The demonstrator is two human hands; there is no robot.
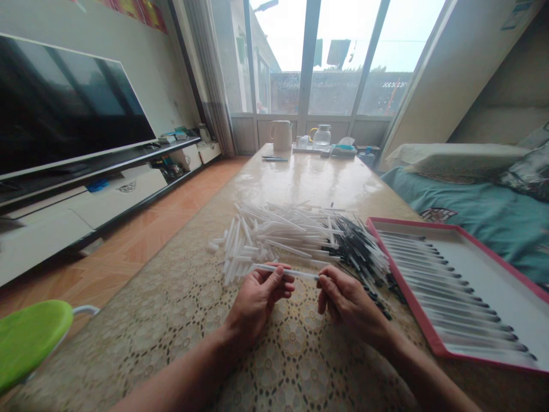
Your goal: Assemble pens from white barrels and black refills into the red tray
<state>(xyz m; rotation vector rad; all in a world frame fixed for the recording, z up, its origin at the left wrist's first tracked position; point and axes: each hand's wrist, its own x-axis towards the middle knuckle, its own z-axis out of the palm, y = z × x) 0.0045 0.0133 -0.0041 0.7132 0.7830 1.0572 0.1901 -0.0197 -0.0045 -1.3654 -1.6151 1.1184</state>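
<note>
My left hand (266, 290) is closed around one end of a slim white pen barrel (305, 274), with the thumb pressed on top. At its other end the fingers of my right hand (346, 294) pinch the tip, where a small dark part shows. The barrel lies almost level between both hands, just above the tablecloth. Behind my hands is a loose pile of white tubes (278, 229), with short white pieces at its left. Thin black sticks, which look like pen refills (354, 243), lie heaped on the right, near my right hand.
A pink-rimmed box (418, 312) at the right holds a row of white pens with black ends (454, 294). A beige pitcher (281, 136), a glass jar (321, 137) and a tissue pack (343, 149) stand at the far end. A green stool (34, 337) is at left.
</note>
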